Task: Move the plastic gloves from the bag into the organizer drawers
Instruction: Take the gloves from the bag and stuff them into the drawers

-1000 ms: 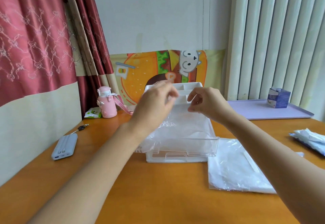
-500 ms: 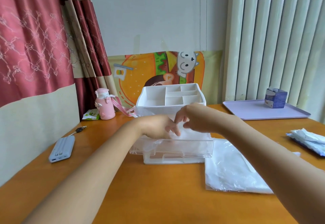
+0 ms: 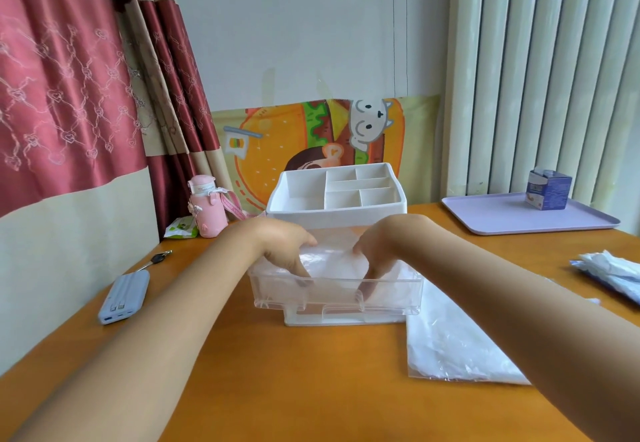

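A white organizer (image 3: 381, 214) with a divided top tray stands mid-table. Its clear drawer (image 3: 398, 297) is pulled out toward me. Thin clear plastic gloves (image 3: 332, 263) lie crumpled inside the drawer. My left hand (image 3: 282, 249) reaches down into the drawer's left side, fingers pressing on the plastic. My right hand (image 3: 375, 254) is in the drawer's middle, fingers pointing down onto the gloves. The clear plastic bag (image 3: 450, 341) lies flat on the table right of the drawer, partly under my right forearm.
On the left lie a grey power bank (image 3: 124, 296) and a key (image 3: 157, 258), with a pink bottle (image 3: 207, 211) by the curtain. A lilac tray (image 3: 526, 214) carrying a blue carton (image 3: 548, 189) sits far right. White packets (image 3: 616, 273) lie at the right edge.
Both hands dropped from above the organizer's top down into the open drawer, carrying the plastic gloves in. The plastic now sits lower and flatter inside the drawer.
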{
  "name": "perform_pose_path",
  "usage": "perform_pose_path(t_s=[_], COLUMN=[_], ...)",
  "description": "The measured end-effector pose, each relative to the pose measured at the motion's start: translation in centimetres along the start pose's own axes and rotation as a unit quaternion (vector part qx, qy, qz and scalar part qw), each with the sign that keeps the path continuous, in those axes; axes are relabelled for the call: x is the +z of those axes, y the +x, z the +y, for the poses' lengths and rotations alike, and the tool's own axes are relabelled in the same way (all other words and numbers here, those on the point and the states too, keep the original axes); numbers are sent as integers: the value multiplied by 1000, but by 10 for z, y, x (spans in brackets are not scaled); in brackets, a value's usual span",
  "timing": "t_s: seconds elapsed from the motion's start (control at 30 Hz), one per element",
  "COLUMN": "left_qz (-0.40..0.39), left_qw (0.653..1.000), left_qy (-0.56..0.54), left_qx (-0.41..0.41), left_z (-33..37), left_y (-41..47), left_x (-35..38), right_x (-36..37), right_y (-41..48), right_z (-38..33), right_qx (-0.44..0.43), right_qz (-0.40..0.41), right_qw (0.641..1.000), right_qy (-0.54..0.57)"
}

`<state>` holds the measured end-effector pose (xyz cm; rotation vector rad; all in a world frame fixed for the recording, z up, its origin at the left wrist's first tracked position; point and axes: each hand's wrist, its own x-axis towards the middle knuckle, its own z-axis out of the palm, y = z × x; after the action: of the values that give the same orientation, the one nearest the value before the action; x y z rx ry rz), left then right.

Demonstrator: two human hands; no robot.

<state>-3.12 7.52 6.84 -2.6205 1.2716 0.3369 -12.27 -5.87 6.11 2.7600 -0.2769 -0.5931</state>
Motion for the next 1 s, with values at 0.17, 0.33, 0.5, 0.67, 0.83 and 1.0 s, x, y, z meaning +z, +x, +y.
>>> perform_pose_path(t_s=[0.17, 0.33, 0.5, 0.67, 0.83, 1.0], left_qz=[-49, -57, -43, -1, 38, 34], left_qw=[998, 998, 993, 985, 995, 997], left_qy=[46, 15, -83, -144, -88, 20], left_qx=[-10, 15, 78, 93, 34, -59], left_z=[6, 5, 8, 13, 12, 18], left_y=[7, 15, 13, 15, 3, -5], left_x=[-6, -1, 4, 6, 3, 3], right_x=[-4, 1, 2, 10, 11, 9], right_y=[1, -2, -4, 8, 11, 11], right_z=[3, 9, 12, 2, 1, 2], right_qx=[12, -23, -73, -65, -47, -31], right_qz=[-8, 80, 195, 95, 74, 83], right_qw=[1000, 996, 967, 990, 994, 994], right_qy=[-16, 41, 149, 85, 72, 62])
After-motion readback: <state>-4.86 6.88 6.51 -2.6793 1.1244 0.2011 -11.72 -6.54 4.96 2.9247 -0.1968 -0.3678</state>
